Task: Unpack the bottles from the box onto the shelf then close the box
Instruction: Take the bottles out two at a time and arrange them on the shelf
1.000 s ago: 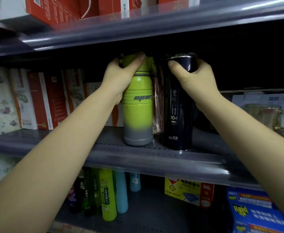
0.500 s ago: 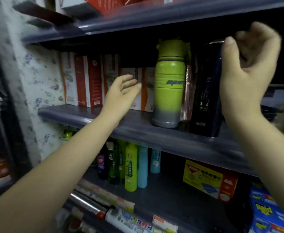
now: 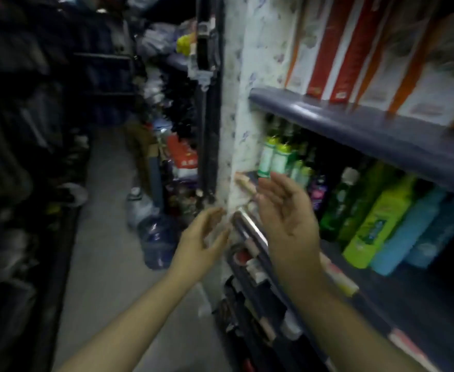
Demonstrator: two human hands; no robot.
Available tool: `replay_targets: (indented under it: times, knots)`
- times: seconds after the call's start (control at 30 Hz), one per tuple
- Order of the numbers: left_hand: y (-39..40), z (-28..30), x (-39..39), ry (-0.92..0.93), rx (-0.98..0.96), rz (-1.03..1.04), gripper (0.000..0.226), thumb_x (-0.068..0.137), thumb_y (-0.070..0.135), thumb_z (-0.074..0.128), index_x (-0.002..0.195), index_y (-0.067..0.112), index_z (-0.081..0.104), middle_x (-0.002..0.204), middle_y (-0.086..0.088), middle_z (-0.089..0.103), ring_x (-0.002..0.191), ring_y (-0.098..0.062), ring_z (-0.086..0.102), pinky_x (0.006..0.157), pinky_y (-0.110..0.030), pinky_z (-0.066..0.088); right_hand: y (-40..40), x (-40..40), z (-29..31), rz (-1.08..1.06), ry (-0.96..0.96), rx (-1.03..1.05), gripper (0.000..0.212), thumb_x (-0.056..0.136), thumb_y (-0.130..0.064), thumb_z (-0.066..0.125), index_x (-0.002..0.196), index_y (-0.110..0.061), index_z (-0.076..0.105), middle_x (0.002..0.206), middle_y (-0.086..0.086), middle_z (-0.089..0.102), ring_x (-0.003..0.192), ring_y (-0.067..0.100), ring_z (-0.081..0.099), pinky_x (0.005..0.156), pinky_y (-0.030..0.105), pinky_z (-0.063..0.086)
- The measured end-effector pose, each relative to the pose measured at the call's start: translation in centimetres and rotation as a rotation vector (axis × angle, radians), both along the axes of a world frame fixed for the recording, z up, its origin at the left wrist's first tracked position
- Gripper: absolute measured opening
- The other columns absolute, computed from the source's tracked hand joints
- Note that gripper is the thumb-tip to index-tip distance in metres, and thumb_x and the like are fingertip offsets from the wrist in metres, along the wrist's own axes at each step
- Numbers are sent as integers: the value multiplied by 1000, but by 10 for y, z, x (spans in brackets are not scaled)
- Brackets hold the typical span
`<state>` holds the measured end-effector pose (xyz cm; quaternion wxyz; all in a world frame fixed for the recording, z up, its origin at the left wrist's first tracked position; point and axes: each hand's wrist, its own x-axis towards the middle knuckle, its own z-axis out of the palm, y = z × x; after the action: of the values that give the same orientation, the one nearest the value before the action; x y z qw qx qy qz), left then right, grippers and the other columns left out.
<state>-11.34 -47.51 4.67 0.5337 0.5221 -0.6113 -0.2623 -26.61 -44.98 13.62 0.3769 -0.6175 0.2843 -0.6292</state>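
Observation:
My left hand [image 3: 199, 245] and my right hand [image 3: 287, 216] are both empty, fingers spread, held in front of the left end of the shelving. The grey shelf [image 3: 368, 132] runs across the upper right with red and white cartons [image 3: 336, 47] standing on it. The green bottle and the dark flask I was holding are out of view. No box is in view. The picture is blurred by motion.
Under the shelf stand green, lime and blue bottles [image 3: 381, 218]. A flowered white upright [image 3: 236, 108] ends the shelving. To the left a grey aisle floor [image 3: 105, 226] runs back, with a dark bag [image 3: 158, 240] and stacked goods alongside.
Both hands let go of the two bottles on the shelf and dropped lower. My view swung left and down toward the aisle, so those bottles left the frame.

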Motion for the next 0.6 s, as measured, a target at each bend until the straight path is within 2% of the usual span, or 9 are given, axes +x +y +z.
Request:
replay_targets:
  times: [0.07, 0.13, 0.23, 0.33, 0.4, 0.5, 0.6]
  knots:
    - [21, -47, 29, -45, 91, 93, 40, 85, 27, 60, 124, 24, 52, 124, 9, 61, 113, 4, 57, 100, -19, 45, 0, 35, -45, 81, 49, 114, 30, 88, -29, 60, 116, -31, 52, 116, -13, 62, 108, -2, 59, 91, 19, 48]
    - [46, -92, 53, -65, 183, 211, 40, 86, 26, 62, 125, 26, 51, 123, 9, 60, 112, 3, 57, 96, -12, 43, 4, 65, -90, 156, 61, 222, 31, 87, -23, 61, 116, -31, 53, 114, -13, 63, 108, -1, 60, 92, 19, 48]
    - [86, -158, 82, -91, 341, 352, 42, 90, 22, 63, 131, 15, 52, 129, 4, 60, 120, -7, 56, 102, -19, 42, 17, 105, -160, 263, 98, 369, 33, 89, -15, 60, 117, -30, 53, 118, -9, 63, 111, 0, 59, 95, 17, 45]
    - [121, -218, 105, -109, 483, 462, 45, 90, 20, 63, 133, 13, 52, 133, 1, 58, 122, -11, 54, 105, -26, 41, 32, 135, -231, 351, 141, 527, 37, 90, -7, 58, 118, -29, 51, 121, -7, 61, 114, -1, 57, 95, 14, 43]
    - [140, -256, 117, -120, 578, 509, 46, 91, 21, 61, 135, 14, 50, 135, 2, 56, 125, -12, 53, 107, -26, 40, 42, 150, -274, 364, 170, 618, 39, 90, -2, 56, 116, -31, 52, 120, -6, 61, 112, -2, 57, 92, 11, 43]
    - [155, -309, 134, -137, 709, 520, 47, 92, 21, 59, 138, 16, 47, 139, 3, 53, 126, -11, 50, 101, -9, 31, 49, 164, -332, 352, 247, 728, 37, 91, -5, 56, 113, -35, 51, 121, -7, 61, 107, -6, 58, 86, 7, 44]
    - [158, -356, 147, -107, 776, 514, 45, 93, 18, 59, 137, 13, 48, 136, 1, 55, 113, -2, 50, 88, 7, 24, 50, 171, -389, 319, 266, 844, 39, 91, -3, 54, 119, -30, 50, 123, -4, 61, 106, -4, 60, 84, 9, 47]
